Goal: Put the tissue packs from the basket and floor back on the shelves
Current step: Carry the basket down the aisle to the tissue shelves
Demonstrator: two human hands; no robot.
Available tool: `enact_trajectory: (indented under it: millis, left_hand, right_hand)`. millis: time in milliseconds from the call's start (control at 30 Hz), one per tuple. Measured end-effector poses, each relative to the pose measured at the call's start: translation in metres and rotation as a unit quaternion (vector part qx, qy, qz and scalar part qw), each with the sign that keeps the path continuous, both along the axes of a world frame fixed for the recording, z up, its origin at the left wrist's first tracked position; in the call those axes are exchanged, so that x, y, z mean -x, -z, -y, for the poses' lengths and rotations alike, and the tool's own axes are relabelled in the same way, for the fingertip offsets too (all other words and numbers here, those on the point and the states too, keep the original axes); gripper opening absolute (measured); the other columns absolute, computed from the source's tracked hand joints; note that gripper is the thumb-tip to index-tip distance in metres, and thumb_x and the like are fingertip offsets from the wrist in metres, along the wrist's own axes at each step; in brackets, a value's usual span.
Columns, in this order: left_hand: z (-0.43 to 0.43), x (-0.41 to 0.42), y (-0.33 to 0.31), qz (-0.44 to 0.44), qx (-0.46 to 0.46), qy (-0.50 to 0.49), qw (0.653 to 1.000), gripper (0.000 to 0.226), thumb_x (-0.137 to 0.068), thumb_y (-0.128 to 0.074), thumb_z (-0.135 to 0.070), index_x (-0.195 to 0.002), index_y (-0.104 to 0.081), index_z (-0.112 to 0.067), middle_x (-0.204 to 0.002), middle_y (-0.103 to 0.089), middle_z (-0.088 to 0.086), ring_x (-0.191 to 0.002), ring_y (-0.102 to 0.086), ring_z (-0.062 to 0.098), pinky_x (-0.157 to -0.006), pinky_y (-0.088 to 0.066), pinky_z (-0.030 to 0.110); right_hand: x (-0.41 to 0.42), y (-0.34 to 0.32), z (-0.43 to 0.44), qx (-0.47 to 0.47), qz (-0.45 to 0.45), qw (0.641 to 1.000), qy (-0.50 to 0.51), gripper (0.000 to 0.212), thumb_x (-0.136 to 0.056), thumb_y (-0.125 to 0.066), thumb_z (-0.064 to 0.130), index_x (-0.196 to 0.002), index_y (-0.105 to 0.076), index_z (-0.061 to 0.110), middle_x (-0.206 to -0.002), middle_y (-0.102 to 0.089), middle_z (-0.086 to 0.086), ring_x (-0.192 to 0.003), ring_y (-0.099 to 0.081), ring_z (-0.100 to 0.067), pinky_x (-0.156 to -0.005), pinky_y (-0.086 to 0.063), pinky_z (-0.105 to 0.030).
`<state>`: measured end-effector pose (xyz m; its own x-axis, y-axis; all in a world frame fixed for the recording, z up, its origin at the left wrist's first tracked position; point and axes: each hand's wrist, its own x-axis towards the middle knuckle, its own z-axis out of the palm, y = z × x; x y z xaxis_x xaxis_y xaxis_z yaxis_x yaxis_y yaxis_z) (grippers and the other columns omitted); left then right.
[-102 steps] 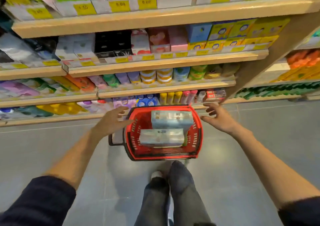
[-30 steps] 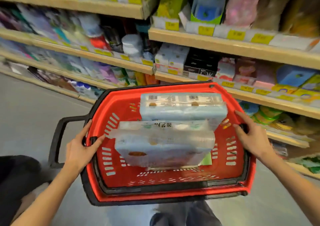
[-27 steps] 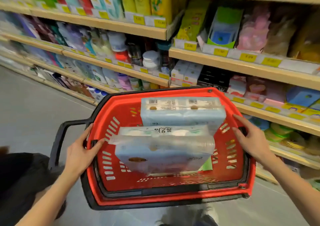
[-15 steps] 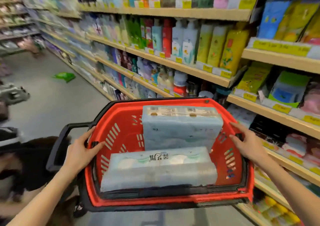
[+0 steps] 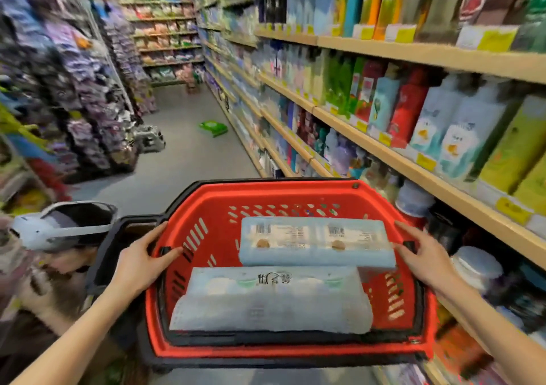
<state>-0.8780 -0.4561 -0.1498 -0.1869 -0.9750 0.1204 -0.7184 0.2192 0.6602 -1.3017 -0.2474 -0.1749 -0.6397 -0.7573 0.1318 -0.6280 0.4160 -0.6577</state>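
Note:
I hold a red basket (image 5: 206, 204) in front of me at waist height. My left hand (image 5: 139, 262) grips its left rim and my right hand (image 5: 425, 259) grips its right rim. Two pale blue tissue packs lie inside: the far tissue pack (image 5: 316, 243) shows barcodes on top, and the near tissue pack (image 5: 271, 300) lies flat against the near wall. A green pack (image 5: 213, 127) lies on the aisle floor far ahead, close to the right-hand shelves.
Stocked wooden shelves (image 5: 413, 175) run along my right, close to the basket. Hanging goods racks (image 5: 88, 112) line the left side. A person wearing a white headset (image 5: 59, 231) crouches at my lower left. The grey aisle floor (image 5: 183, 160) stretches ahead between them.
I lifted the basket off the floor with both hands. My view has swung left from facing the shelves to looking down the aisle. The near tissue pack dropped flat inside the basket.

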Motion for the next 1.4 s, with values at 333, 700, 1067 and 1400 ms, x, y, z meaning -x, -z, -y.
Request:
enact_trajectory:
  millis: [333, 700, 1067, 1400]
  left_hand:
    - [0.099, 0.045, -0.014, -0.027, 0.014, -0.115, 0.993, 0.069, -0.072, -0.076, -0.034, -0.134, -0.049, -0.025, -0.120, -0.064, 0.011, -0.106, -0.061, 0.027, -0.086, -0.044, 0.035]
    - [0.295, 0.039, -0.007, -0.013, -0.002, -0.135, 0.991, 0.065, -0.073, -0.074, -0.036, -0.133, -0.049, -0.029, -0.117, -0.067, 0.008, -0.106, -0.062, 0.025, -0.086, -0.047, 0.038]
    - [0.508, 0.035, -0.029, -0.006, 0.021, -0.159, 0.987, 0.064, -0.075, -0.074, -0.034, -0.134, -0.049, -0.026, -0.114, -0.067, 0.012, -0.103, -0.062, 0.029, -0.075, -0.041, 0.034]
    - [0.724, 0.053, -0.027, 0.012, 0.001, -0.192, 0.981, 0.068, -0.074, -0.072, -0.040, -0.136, -0.046, -0.027, -0.118, -0.066, 0.007, -0.100, -0.064, 0.023, -0.078, -0.046, 0.031]
  right_hand:
    - [0.083, -0.044, 0.200, 0.027, -0.023, 0.992, -0.123, 0.046, -0.083, -0.061, 0.013, -0.128, -0.052, 0.017, -0.129, -0.057, -0.013, -0.116, -0.055, -0.028, -0.085, -0.040, -0.030]
    - [0.089, -0.035, 0.424, 0.026, -0.020, 0.988, -0.152, 0.047, -0.080, -0.065, 0.009, -0.126, -0.054, 0.015, -0.128, -0.058, -0.013, -0.118, -0.054, -0.028, -0.092, -0.042, -0.036]
    - [0.085, -0.056, 0.654, 0.026, -0.032, 0.983, -0.179, 0.048, -0.081, -0.062, 0.012, -0.128, -0.053, 0.017, -0.128, -0.059, -0.011, -0.111, -0.059, -0.029, -0.089, -0.042, -0.033]
    - [0.102, -0.048, 0.908, 0.043, 0.014, 0.972, -0.232, 0.047, -0.082, -0.061, 0.002, -0.128, -0.051, 0.005, -0.129, -0.055, -0.016, -0.121, -0.050, -0.027, -0.080, -0.029, -0.014]
